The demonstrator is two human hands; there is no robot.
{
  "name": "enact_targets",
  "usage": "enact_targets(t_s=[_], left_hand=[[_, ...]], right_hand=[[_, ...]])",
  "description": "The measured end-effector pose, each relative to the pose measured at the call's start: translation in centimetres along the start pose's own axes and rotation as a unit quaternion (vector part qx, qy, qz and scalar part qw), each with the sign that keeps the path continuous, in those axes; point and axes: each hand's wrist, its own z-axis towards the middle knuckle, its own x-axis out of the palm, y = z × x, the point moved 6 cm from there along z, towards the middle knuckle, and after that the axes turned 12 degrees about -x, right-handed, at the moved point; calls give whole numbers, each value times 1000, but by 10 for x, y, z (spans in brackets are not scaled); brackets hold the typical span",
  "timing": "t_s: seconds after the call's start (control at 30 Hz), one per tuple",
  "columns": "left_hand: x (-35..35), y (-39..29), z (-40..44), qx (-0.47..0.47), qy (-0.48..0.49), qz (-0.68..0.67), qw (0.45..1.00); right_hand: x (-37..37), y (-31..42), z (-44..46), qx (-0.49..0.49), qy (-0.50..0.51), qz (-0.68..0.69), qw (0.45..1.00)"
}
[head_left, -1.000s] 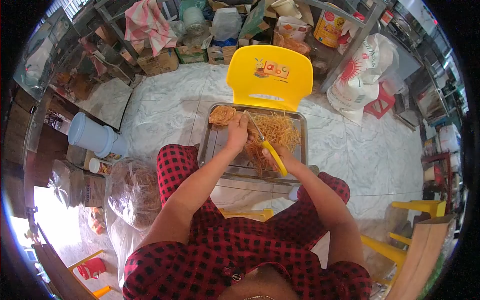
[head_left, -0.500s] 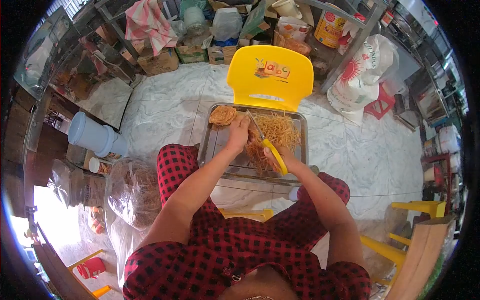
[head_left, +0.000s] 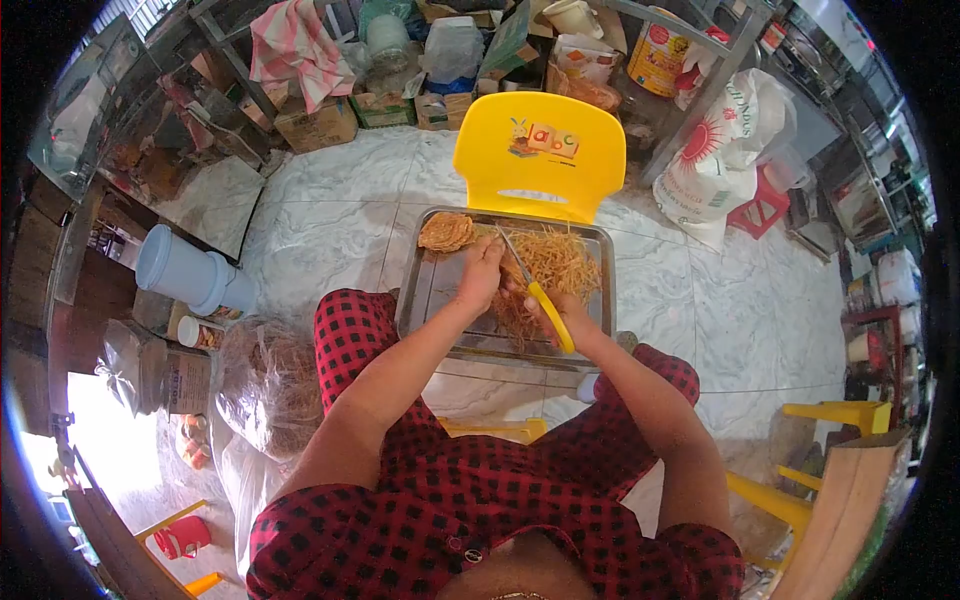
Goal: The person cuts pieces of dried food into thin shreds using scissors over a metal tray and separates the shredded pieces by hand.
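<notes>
A metal tray [head_left: 425,300] rests in front of me, with a stack of round, flat orange-brown pieces [head_left: 446,232] at its far left corner. Thin golden strips [head_left: 560,262] are heaped over its right side. My right hand [head_left: 562,318] is closed on the yellow handles of the scissors [head_left: 545,305], whose blades point up and left. Beside the blades my left hand [head_left: 482,268] is closed on a brownish piece, mostly hidden by the fingers.
Behind the tray stands a yellow chair back [head_left: 540,150]. A large plastic bag [head_left: 265,385] and pale blue buckets [head_left: 180,265] are at the left. A white sack [head_left: 712,165] leans at the far right, and a yellow stool [head_left: 840,412] is at the right.
My left hand has shifted slightly right, nearer the scissors. The scissors and my right hand have barely moved.
</notes>
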Motion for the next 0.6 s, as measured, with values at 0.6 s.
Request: enact_targets(t_s=[0.6], left_hand=[[-37,-39,14,142,-81,-49,985]], right_hand=[[12,-12,4,-9,110,28,993]])
